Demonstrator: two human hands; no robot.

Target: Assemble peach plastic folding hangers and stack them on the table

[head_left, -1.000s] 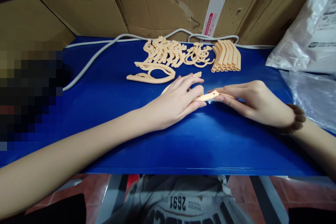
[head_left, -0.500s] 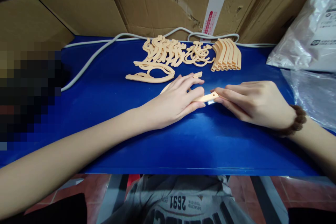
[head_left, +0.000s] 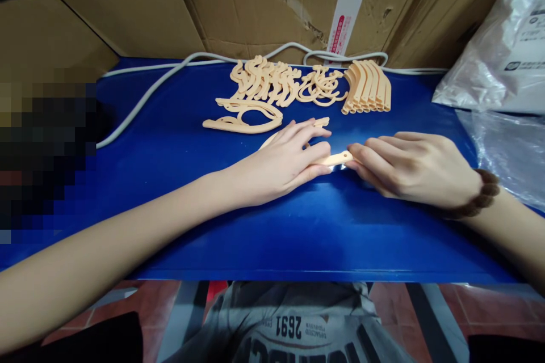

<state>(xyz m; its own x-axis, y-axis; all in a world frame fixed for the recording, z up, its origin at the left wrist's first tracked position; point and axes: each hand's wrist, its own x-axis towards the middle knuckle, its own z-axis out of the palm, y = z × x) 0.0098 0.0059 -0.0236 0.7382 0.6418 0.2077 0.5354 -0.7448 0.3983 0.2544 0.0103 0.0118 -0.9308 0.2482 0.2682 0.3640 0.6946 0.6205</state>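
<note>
Between my two hands is a beige plastic folding hanger (head_left: 339, 158), just over the blue table. My left hand (head_left: 285, 156) lies across its middle, thumb and index finger clasping the near arm, the other fingers over the far parts. At the right, my right hand (head_left: 404, 164) is closed with thumb and fingers pinching the tip of that arm, where a small round hole shows. Most of the hanger's centre is hidden under my left hand. Another folded beige hanger (head_left: 232, 126) lies just behind my left hand.
Along the back of the blue table (head_left: 272, 244) lie wavy beige pieces (head_left: 264, 82), hooks (head_left: 321, 88) and a row of curved hanger arms (head_left: 368, 88). Behind them run a white cable (head_left: 162, 82) and cardboard boxes (head_left: 255, 5). Plastic bags (head_left: 498, 62) sit at the right.
My right hand's fingers have curled further around the arm's tip and the hand has turned slightly. My left hand stays nearly in place on the hanger.
</note>
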